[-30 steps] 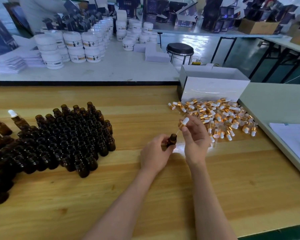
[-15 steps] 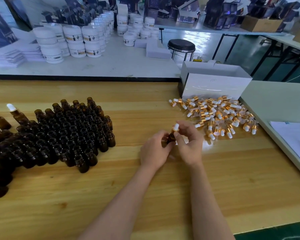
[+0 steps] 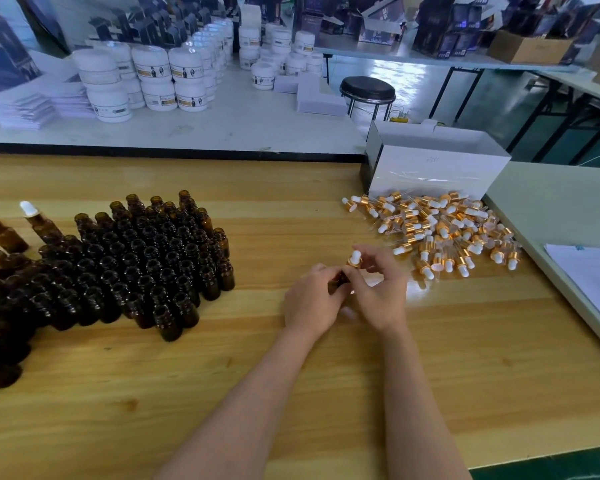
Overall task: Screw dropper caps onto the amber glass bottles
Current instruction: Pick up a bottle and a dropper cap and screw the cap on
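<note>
Left hand (image 3: 312,299) gripping amber bottle (image 3: 336,284) above wooden table (image 3: 291,375), right hand (image 3: 378,289) pinching dropper cap (image 3: 354,259) on its neck, open bottles (image 3: 136,265) left, loose caps (image 3: 440,233) right.

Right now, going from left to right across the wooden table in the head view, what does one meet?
Capped amber bottles, uncapped amber bottles, left hand gripping an amber bottle, right hand pinching its dropper cap, pile of loose dropper caps, white paper sheets.
</note>
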